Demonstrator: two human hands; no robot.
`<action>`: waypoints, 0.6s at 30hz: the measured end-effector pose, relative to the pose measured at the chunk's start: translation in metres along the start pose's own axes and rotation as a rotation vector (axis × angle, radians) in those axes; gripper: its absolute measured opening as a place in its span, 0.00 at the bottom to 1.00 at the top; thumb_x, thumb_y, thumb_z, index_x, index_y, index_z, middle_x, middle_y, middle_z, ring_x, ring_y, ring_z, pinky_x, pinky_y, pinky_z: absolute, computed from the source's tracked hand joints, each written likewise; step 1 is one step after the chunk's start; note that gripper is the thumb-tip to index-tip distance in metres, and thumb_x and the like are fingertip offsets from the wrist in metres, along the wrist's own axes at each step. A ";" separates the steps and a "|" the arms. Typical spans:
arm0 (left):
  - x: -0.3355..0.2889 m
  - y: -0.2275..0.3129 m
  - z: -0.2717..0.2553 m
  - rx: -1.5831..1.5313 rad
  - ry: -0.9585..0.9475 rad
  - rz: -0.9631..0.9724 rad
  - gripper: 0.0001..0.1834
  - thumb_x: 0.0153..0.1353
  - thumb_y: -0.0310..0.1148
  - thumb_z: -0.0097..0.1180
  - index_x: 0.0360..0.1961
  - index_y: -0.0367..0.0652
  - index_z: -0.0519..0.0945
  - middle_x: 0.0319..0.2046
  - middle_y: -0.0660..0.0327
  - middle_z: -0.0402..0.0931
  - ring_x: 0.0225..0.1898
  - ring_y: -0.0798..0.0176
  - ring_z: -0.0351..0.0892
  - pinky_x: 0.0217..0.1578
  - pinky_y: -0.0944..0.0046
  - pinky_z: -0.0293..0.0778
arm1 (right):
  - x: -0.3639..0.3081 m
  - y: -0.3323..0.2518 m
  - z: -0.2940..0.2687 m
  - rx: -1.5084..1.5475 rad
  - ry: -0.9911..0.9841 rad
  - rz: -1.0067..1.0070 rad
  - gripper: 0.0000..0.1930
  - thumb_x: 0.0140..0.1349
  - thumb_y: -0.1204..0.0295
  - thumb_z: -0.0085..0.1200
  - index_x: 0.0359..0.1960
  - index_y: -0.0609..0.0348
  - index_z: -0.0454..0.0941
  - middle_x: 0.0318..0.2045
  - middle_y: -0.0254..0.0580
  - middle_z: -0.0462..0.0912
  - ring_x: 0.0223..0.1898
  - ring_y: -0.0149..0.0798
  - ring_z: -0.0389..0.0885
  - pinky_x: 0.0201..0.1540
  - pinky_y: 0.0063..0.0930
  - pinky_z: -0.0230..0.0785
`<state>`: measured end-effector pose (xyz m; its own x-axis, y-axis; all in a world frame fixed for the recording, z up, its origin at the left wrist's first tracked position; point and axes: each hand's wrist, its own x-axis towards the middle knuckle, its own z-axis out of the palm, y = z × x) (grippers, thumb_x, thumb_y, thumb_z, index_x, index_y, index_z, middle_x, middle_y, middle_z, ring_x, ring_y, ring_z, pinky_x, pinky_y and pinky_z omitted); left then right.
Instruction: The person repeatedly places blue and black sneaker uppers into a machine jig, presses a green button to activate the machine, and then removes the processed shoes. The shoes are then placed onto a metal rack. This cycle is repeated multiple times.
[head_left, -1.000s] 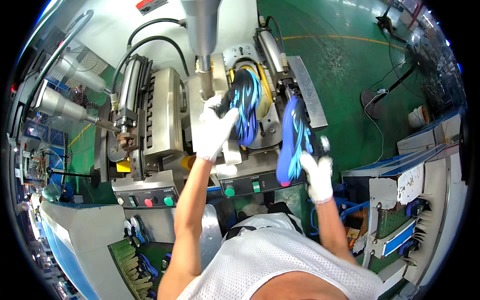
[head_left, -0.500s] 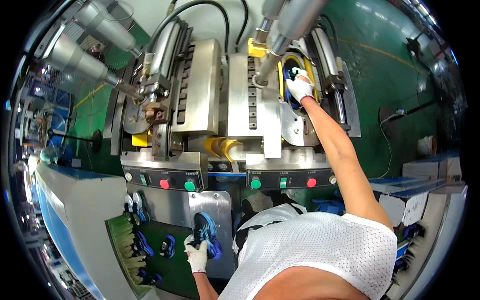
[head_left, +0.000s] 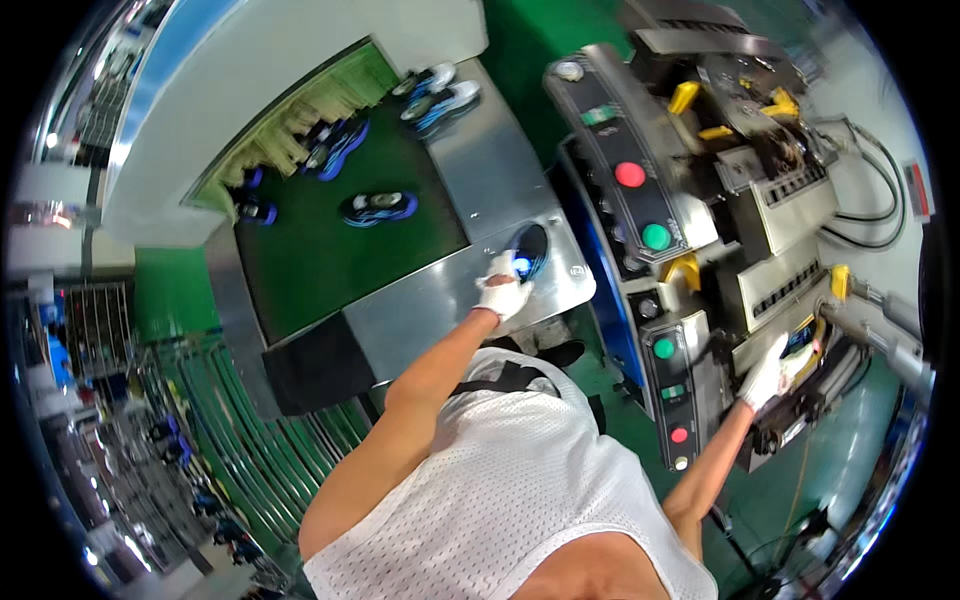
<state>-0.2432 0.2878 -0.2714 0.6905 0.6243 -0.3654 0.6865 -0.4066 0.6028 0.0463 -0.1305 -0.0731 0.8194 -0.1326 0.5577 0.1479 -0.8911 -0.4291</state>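
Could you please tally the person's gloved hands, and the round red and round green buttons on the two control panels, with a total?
Gloved hands: 2
Round red buttons: 2
Round green buttons: 2
Total: 6

a yellowish fringe [head_left: 328, 108] hangs over the green belt [head_left: 350, 270]; a black mat [head_left: 318, 370] lies near metal bars [head_left: 262, 425].
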 end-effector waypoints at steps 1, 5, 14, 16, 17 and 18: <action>0.000 0.008 -0.011 0.088 -0.092 -0.061 0.50 0.57 0.58 0.63 0.71 0.39 0.59 0.70 0.40 0.60 0.70 0.36 0.62 0.67 0.34 0.58 | -0.050 -0.045 -0.007 -0.003 -0.016 -0.087 0.38 0.70 0.58 0.58 0.73 0.67 0.58 0.71 0.63 0.65 0.71 0.54 0.67 0.72 0.40 0.60; 0.022 0.001 -0.104 0.117 -0.594 0.207 0.54 0.55 0.65 0.62 0.73 0.41 0.58 0.71 0.43 0.62 0.72 0.40 0.62 0.69 0.32 0.52 | -0.196 -0.131 0.031 -0.720 -0.845 -0.157 0.52 0.56 0.58 0.67 0.75 0.70 0.49 0.75 0.67 0.51 0.78 0.62 0.47 0.79 0.46 0.41; 0.095 -0.162 -0.292 0.269 0.353 -0.174 0.35 0.58 0.56 0.64 0.60 0.45 0.75 0.57 0.47 0.74 0.58 0.40 0.74 0.53 0.33 0.69 | -0.217 -0.120 -0.008 -0.450 -0.792 -0.155 0.48 0.60 0.61 0.64 0.76 0.68 0.49 0.76 0.59 0.53 0.78 0.54 0.52 0.76 0.41 0.48; 0.099 -0.215 -0.253 0.185 0.374 -0.107 0.32 0.59 0.55 0.64 0.58 0.46 0.74 0.57 0.47 0.72 0.58 0.40 0.73 0.53 0.35 0.69 | -0.236 -0.129 -0.007 -0.185 -0.910 -0.058 0.46 0.60 0.65 0.63 0.75 0.70 0.51 0.75 0.61 0.57 0.77 0.53 0.55 0.77 0.38 0.46; 0.100 -0.231 -0.238 0.083 0.470 -0.055 0.28 0.61 0.52 0.64 0.55 0.45 0.75 0.58 0.46 0.70 0.57 0.40 0.74 0.53 0.38 0.71 | -0.247 -0.144 -0.007 -0.232 -0.959 -0.055 0.46 0.58 0.63 0.65 0.75 0.68 0.54 0.75 0.61 0.57 0.77 0.53 0.53 0.77 0.39 0.46; 0.105 -0.238 -0.232 0.022 0.499 -0.036 0.26 0.62 0.50 0.64 0.54 0.45 0.76 0.58 0.47 0.71 0.56 0.41 0.75 0.52 0.40 0.72 | -0.254 -0.162 -0.007 -0.183 -1.037 -0.015 0.46 0.58 0.63 0.65 0.74 0.68 0.55 0.74 0.61 0.58 0.77 0.54 0.55 0.77 0.39 0.47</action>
<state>-0.3874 0.6050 -0.2883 0.4768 0.8790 0.0012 0.7167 -0.3895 0.5785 -0.1903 0.0446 -0.1402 0.9037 0.2384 -0.3557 0.1471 -0.9530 -0.2649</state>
